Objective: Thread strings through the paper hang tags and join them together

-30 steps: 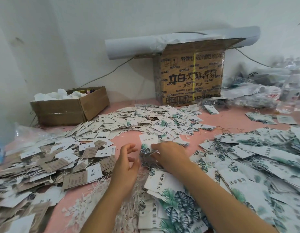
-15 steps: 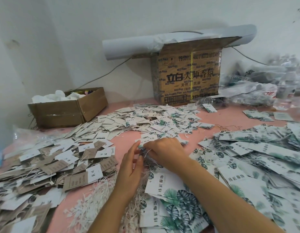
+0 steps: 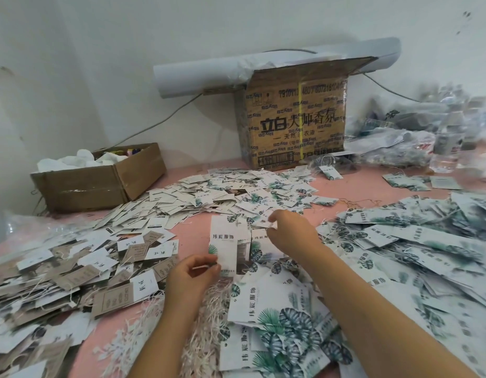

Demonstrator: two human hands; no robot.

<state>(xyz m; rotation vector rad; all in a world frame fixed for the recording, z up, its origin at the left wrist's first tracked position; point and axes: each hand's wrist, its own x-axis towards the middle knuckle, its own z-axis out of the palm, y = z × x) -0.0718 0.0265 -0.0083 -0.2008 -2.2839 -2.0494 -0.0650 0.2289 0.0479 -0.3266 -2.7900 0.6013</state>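
The left hand (image 3: 194, 271) pinches the lower corner of a tall white paper hang tag with green leaf print (image 3: 228, 241) and holds it upright. The right hand (image 3: 289, 231), just beyond, pinches a small white paper tag (image 3: 267, 223) at the far heap. Half a second ago both hands worked together at one spot. Now they are parted, probably gathering the next pair. Loose white strings (image 3: 143, 323) lie below the left hand on the pink table (image 3: 191, 227).
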